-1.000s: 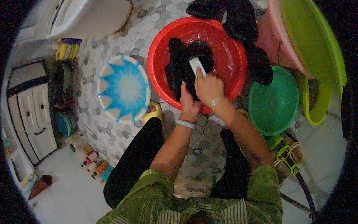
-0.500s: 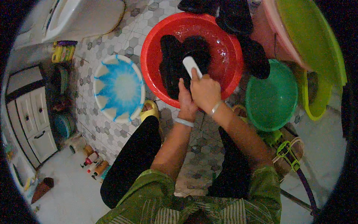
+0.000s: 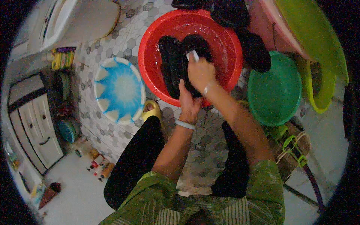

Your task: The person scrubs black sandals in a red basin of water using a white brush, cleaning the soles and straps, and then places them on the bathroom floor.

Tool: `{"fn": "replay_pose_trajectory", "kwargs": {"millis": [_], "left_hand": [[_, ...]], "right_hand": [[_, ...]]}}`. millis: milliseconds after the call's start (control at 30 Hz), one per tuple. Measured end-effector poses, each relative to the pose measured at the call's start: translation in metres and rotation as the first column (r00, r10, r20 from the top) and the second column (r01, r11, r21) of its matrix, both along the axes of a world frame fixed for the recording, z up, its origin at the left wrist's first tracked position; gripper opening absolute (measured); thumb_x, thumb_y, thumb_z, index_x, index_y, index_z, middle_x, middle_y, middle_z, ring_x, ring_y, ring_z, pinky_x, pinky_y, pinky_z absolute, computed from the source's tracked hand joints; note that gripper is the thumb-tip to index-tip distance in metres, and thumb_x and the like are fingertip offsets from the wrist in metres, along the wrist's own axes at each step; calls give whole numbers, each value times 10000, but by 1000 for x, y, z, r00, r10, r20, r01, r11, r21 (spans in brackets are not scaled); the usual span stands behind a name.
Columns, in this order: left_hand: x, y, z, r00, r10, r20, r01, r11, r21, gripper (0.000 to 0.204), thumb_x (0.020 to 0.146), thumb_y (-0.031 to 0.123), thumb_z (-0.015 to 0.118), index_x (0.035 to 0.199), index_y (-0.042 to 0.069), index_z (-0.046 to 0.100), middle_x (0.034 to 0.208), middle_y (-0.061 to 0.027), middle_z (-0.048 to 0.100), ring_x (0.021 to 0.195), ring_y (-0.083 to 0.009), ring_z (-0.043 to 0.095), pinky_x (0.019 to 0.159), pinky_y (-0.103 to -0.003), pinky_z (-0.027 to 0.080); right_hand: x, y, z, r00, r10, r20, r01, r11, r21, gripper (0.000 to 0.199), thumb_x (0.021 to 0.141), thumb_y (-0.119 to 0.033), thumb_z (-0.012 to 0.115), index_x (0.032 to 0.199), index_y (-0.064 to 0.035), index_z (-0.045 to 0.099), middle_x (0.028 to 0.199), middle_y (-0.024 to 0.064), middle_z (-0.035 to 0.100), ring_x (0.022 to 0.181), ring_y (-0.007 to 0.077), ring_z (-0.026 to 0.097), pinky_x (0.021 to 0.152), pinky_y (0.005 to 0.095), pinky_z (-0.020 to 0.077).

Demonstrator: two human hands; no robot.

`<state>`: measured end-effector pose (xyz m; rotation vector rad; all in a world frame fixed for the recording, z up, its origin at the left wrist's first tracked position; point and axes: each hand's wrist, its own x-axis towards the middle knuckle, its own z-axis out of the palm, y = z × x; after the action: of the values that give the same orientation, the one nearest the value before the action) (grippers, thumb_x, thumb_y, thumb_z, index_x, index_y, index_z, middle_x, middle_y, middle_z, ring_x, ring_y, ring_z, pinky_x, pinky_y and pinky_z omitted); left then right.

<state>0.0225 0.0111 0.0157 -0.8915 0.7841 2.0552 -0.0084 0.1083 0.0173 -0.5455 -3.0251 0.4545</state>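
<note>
In the red basin [image 3: 145,77] lie two long black pieces that look like shoes. My left hand [image 3: 190,104] grips the near end of the right-hand black shoe [image 3: 195,42], its thumb along the side. Closed round a white-handled brush [image 3: 192,56], my right hand [image 3: 201,74] presses down on that same shoe; the bristles are hidden beneath. The other black shoe [image 3: 169,65] rests alongside to the left, untouched. A little water with suds glistens on the basin's right inner wall.
More black shoes [image 3: 256,50] sit against the basin's far right rim. A white and blue basin [image 3: 120,90] stands left, a green basin [image 3: 275,90] right. Large pink and lime tubs [image 3: 311,33] lean at the far right. Bottles [image 3: 98,163] stand by the white cabinet [image 3: 39,127].
My right hand has moved up and slightly left along the shoe with the brush, whose handle now looks shorter from this angle. My left hand keeps its grip. The view has shifted slightly.
</note>
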Motion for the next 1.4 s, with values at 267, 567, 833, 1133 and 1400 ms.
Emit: {"fn": "replay_pose_trajectory", "kwargs": {"millis": [267,567,833,1133,1400], "left_hand": [[-20,-9,-24,984,41,-172,-55,995,-79,529,908,510,389,1216,103,526,1154,-82,606,1071,-282,564,949,-435,430],[5,24,0,990,2,-139,-14,996,-85,480,923,480,398,1211,119,527,1181,-40,586,1051,-232,561,914,-392,446],[6,-6,-18,999,37,-34,-38,999,-35,484,926,491,369,1188,121,541,1141,-28,603,1026,-221,571,883,-371,458],[-20,-12,-13,976,154,-151,-128,977,170,473,918,468,422,1214,116,531,1202,-81,582,1077,-274,562,962,-430,433],[-3,24,-14,985,167,-36,-162,980,116,464,916,467,419,1197,122,546,1167,-75,600,1042,-275,576,934,-435,447]], "right_hand": [[33,7,29,986,17,164,12,984,-176,443,887,-291,474,1265,-60,456,733,201,643,636,362,644,572,486,524],[-18,42,-16,981,-99,167,124,981,-146,318,885,-249,434,1126,-67,534,784,174,661,700,360,656,598,489,527],[7,1,-2,994,8,106,-1,998,-65,328,873,-248,482,1132,-53,534,684,173,640,625,322,653,555,443,528],[26,11,31,981,63,184,-40,992,-124,430,838,-186,483,1228,-4,497,759,168,671,660,305,669,548,450,535],[-24,35,-23,994,-76,78,82,994,-77,311,867,-231,471,1070,-5,537,717,195,653,646,349,656,599,474,531]]}}
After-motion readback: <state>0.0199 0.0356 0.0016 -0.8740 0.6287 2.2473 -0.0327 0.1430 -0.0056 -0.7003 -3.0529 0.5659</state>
